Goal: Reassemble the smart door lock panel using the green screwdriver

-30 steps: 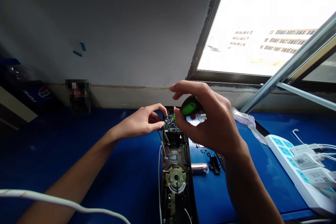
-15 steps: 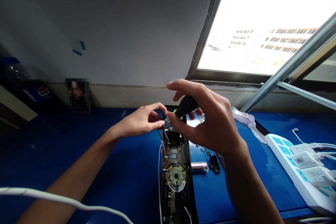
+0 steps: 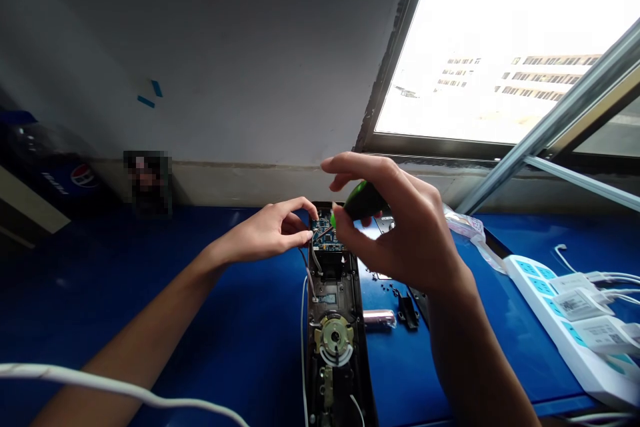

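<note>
My right hand (image 3: 407,230) is closed around a green and black screwdriver (image 3: 364,201), held tilted over the top end of an opened black device casing (image 3: 361,310). Its tip points down-left toward a blue circuit board (image 3: 329,237) inside the casing. At the casing's upper left edge, my left hand (image 3: 274,228) has thumb and fingertips curled in beside the board and the thin wires (image 3: 314,257). What lies between those fingertips is hidden. Lower in the casing sits a round speaker-like part (image 3: 336,337).
Right of the casing lie small screws (image 3: 387,287), a black plastic piece (image 3: 409,310) and a pink wrapped cylinder (image 3: 380,319). A white power strip (image 3: 555,320) with plugged chargers stands farther right. A white cable (image 3: 125,383) crosses the lower left. A Pepsi bottle (image 3: 65,173) is far left.
The screwdriver has turned in my right hand, showing more green on its handle. My right hand has shifted slightly right, uncovering more of the board. My left hand stays in place.
</note>
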A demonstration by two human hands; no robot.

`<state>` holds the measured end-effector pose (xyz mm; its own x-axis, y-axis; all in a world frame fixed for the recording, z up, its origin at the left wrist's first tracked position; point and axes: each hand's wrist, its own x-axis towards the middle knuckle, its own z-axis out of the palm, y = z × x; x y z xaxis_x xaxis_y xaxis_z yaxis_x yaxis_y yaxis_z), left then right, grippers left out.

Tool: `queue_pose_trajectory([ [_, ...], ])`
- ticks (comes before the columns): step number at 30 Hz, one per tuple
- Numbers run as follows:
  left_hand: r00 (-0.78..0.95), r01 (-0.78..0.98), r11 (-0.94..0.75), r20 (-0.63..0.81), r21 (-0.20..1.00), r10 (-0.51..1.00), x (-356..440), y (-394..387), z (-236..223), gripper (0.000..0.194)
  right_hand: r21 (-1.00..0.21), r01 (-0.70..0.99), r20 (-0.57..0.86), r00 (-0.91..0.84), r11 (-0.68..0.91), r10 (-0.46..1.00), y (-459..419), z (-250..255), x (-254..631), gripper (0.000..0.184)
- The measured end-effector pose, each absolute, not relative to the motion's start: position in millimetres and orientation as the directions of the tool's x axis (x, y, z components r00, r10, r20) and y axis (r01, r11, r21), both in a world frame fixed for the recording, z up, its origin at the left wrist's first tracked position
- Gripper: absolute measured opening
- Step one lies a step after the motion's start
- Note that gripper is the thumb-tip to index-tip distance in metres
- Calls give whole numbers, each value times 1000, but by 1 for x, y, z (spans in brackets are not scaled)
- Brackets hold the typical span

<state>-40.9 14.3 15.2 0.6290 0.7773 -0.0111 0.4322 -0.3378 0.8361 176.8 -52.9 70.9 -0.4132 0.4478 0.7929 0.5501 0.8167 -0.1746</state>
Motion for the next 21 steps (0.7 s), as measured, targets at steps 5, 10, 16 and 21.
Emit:
queue_pose_trajectory([
  [5, 626, 432, -355, 8, 829, 780, -40, 13, 17, 29, -161, 587, 775, -422, 793, 470, -53, 70, 177, 44],
  [10, 627, 477, -382, -2, 791, 779, -44, 13, 18, 34, -186, 559, 800, -391, 808, 455, -52, 72, 180, 48],
  [16, 589, 517, -604, 260, 607, 765, -47, 3, 30, 33, -270, 563, 837, -264, 781, 480, -59, 81, 190, 55],
  [21, 669, 421, -735, 366, 532, 648, -26, -11, 25, 28, -314, 550, 888, -119, 774, 444, -65, 87, 195, 54],
])
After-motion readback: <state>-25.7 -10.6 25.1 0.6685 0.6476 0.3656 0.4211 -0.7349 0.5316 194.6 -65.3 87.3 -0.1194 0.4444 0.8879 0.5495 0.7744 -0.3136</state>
